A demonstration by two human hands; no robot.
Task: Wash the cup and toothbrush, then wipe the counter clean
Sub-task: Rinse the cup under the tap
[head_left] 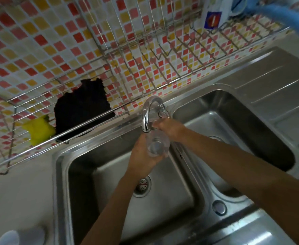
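Observation:
A clear glass cup [157, 144] is held upright under the spout of the chrome tap [147, 114], above the left basin of the steel sink [163, 195]. My left hand [141, 156] wraps around the cup from the left and below. My right hand [168, 127] reaches to the tap's base behind the cup, its fingers closed near the tap handle [163, 113]; what it grips is not clear. No toothbrush is in view. The grey counter [19, 191] lies left of the sink.
A wire rack [109, 82] hangs on the mosaic wall with a yellow sponge [39, 129] and a dark cloth [82, 106] in it. A white bottle [214, 13] and blue cloth [286, 16] sit at top right. A right basin [233, 131] and drainboard adjoin. A pale round object [10, 237] is at bottom left.

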